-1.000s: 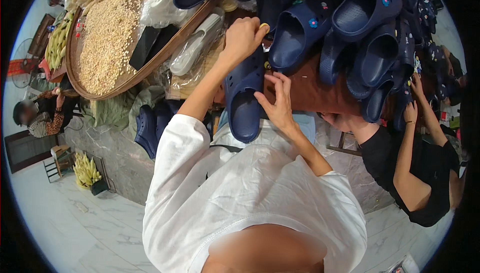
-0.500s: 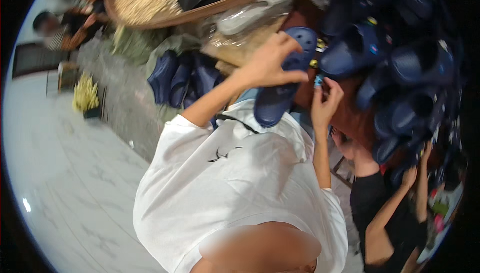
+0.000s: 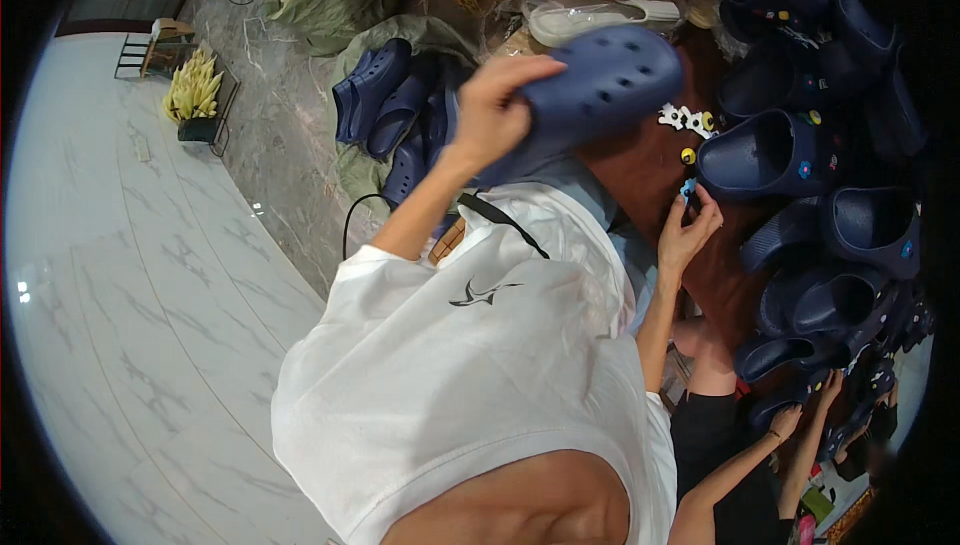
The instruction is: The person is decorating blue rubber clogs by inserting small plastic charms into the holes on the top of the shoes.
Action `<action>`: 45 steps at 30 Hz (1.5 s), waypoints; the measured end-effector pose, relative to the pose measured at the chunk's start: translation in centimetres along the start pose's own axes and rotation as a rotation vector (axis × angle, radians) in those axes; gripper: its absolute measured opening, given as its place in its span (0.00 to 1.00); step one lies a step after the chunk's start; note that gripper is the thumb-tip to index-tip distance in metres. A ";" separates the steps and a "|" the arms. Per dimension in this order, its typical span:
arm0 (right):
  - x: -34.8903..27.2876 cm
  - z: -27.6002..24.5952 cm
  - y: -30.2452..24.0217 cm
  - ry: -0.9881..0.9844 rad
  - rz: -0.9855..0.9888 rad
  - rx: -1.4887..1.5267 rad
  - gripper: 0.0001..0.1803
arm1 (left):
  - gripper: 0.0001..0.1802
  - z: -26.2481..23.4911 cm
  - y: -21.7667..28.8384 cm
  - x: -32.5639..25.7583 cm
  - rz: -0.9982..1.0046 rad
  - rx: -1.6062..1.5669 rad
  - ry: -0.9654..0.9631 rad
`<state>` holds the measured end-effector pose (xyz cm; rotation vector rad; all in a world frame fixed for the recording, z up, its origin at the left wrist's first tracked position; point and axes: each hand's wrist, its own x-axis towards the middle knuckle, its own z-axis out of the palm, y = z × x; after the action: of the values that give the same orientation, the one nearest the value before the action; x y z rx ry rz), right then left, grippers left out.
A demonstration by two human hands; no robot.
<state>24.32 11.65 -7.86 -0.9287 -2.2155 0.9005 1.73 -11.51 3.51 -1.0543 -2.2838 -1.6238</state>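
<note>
Shoe [image 3: 612, 83] now slants further right than half a second ago, its toe over the desk [image 3: 632, 167], gripped by the left hand [image 3: 492, 115]; right hand [image 3: 690, 228] still pinches a blue charm [image 3: 687, 189]

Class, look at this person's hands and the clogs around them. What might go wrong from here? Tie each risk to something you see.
The blue charm is small and sits at the fingertips of the right hand, so it might slip and fall.

The left hand alone holds the clog, which could twist or drop.

The other clogs overlap in a heap; a knock might shift some.
</note>
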 end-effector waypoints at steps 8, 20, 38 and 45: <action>0.0 -0.1 -0.4 0.052 0.047 0.072 0.18 | 0.30 -8.9 -8.6 -5.8 -0.181 0.394 0.396; 1.2 -0.4 -0.1 0.163 0.248 0.315 0.36 | 0.25 -10.7 -31.0 -18.9 -0.541 0.799 0.269; 5.9 -3.1 -0.2 0.337 0.308 0.611 0.36 | 0.16 -2.4 -23.2 -11.3 -0.426 0.358 0.439; -1.4 -1.3 -4.4 0.243 0.256 0.639 0.34 | 0.09 5.3 -4.7 -3.5 -0.119 -0.066 0.240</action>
<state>24.36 8.72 -4.02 -0.9451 -1.4747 1.4158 2.85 -9.29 -3.95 -0.7032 -2.1844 -1.7737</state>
